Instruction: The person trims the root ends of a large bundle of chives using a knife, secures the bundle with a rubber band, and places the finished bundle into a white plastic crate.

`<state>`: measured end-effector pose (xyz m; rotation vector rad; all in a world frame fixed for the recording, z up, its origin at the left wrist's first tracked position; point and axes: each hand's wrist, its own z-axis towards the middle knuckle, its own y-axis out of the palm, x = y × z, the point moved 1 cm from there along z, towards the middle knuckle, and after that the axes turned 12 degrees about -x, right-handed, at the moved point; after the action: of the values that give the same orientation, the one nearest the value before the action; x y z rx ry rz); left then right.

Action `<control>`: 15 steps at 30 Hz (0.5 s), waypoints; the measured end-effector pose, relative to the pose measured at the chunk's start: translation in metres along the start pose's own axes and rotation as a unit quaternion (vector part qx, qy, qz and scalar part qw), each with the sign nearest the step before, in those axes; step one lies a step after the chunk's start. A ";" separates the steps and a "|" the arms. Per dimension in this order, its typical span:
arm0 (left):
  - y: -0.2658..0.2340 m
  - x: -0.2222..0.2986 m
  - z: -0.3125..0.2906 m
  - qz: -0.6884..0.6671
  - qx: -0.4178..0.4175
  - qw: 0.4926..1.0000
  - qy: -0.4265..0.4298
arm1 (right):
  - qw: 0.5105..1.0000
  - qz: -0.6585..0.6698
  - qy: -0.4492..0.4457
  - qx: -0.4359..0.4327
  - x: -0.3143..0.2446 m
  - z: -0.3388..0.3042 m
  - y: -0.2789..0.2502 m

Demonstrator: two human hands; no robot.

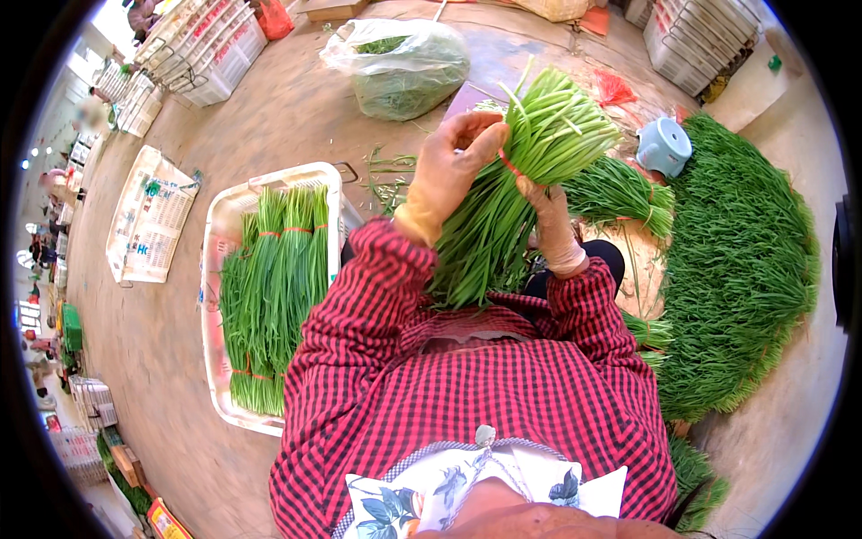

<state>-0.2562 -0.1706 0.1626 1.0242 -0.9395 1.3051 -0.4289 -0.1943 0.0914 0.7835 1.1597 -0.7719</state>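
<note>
A thick bundle of garlic chives (558, 126) is held up in front of my chest, its pale cut ends at the upper right and its leaves hanging toward my lap. An orange-red band (509, 163) crosses it. My left hand (453, 166), in a thin glove, is closed, with thumb and fingers pinched at the bundle's left edge just above the band. My right hand (552, 225), also gloved, grips the bundle from below and to the right. That hand's fingers are partly hidden behind the leaves.
A white crate (212, 359) of banded chive bundles stands at my left. Another banded bundle (620, 193) lies to the right, near a blue stool (664, 146) and a large chive heap (732, 269). Ahead is a plastic bag (404, 76) of greens. A pale crate (148, 225) lies far left.
</note>
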 end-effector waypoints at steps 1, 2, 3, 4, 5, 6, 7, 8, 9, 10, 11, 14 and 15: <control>0.000 -0.001 0.003 -0.013 -0.005 1.000 -0.013 | 1.000 -0.018 0.013 -0.017 -0.001 -0.001 0.003; 0.000 -0.001 0.006 -0.026 -0.013 0.999 -0.025 | 0.999 -0.032 0.020 -0.025 -0.002 -0.003 0.005; -0.003 -0.002 0.006 -0.038 -0.004 0.999 -0.021 | 0.998 -0.045 0.028 -0.039 -0.001 -0.002 0.005; -0.008 -0.004 0.005 -0.050 0.005 0.999 -0.017 | 0.996 -0.058 0.037 -0.053 0.001 -0.002 0.006; -0.012 -0.007 0.004 -0.064 0.013 0.998 -0.015 | 0.994 -0.073 0.047 -0.065 0.002 -0.003 0.006; -0.016 -0.009 0.003 -0.066 0.008 0.998 -0.015 | 0.997 -0.057 0.028 -0.045 0.003 -0.003 0.010; -0.021 -0.010 0.003 -0.058 0.018 0.998 -0.001 | 0.997 -0.052 0.033 -0.048 0.002 -0.003 0.012; -0.023 -0.007 0.005 -0.053 0.028 0.998 0.013 | 0.997 -0.050 0.040 -0.050 0.000 -0.003 0.013; -0.025 -0.003 0.007 -0.047 0.037 0.998 0.027 | 0.996 -0.047 0.046 -0.053 -0.001 -0.003 0.013; -0.031 0.004 0.011 -0.033 0.055 0.998 0.019 | 0.995 -0.056 0.049 -0.060 0.001 -0.002 0.013; -0.033 0.019 0.015 -0.060 0.063 0.995 0.048 | 0.995 -0.060 0.054 -0.065 0.005 -0.002 0.010; -0.066 0.060 0.030 -0.127 0.128 0.969 0.169 | 0.990 -0.074 0.075 -0.094 0.008 -0.003 0.012; -0.083 0.072 0.035 -0.118 0.137 0.957 0.226 | 0.990 -0.074 0.081 -0.084 0.008 -0.005 0.010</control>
<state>-0.1691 -0.1818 0.2367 0.9537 -0.2854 1.4082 -0.4212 -0.1854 0.0842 0.6337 1.4229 -0.7320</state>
